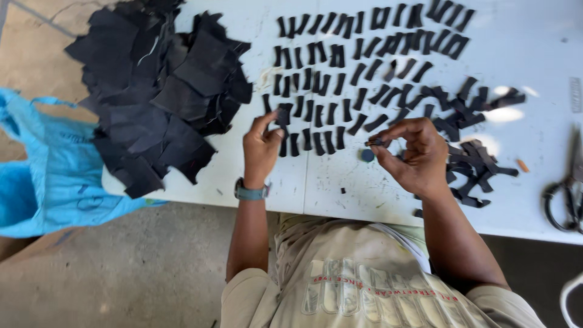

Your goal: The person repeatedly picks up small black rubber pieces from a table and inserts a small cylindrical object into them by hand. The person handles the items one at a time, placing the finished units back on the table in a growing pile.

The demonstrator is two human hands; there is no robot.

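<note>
At the far left a blue bag (42, 176) hangs slack beside the white counter (534, 36), its mouth open just under the edge; next to it, on the counter's left end, a loose heap of black fabric pieces (158, 91) is piled so that several overhang the rim, seemingly the larger stock kept apart from the small work; the left hand (262, 149), with a watch (250, 193) on its wrist, pinches one short black strip (283, 115) between thumb and fingertips at the near end of the rows, closed on it so that the strip stands in line with the others; those rows of folded black strips (364, 61) run across the middle of the counter, set side by side with gaps between, which keeps each one separate; a small dark round thing (367, 155) lies on the counter between the hands, what it is I cannot tell; the right hand (413, 152) is curled, thumb and forefinger nipping a small black piece (378, 142) just above that spot; beyond it a tangled pile of black strips (473, 140) lies unsorted within easy reach; at the far right a pair of scissors (565, 194) rests on the counter, well apart from both hands.
</note>
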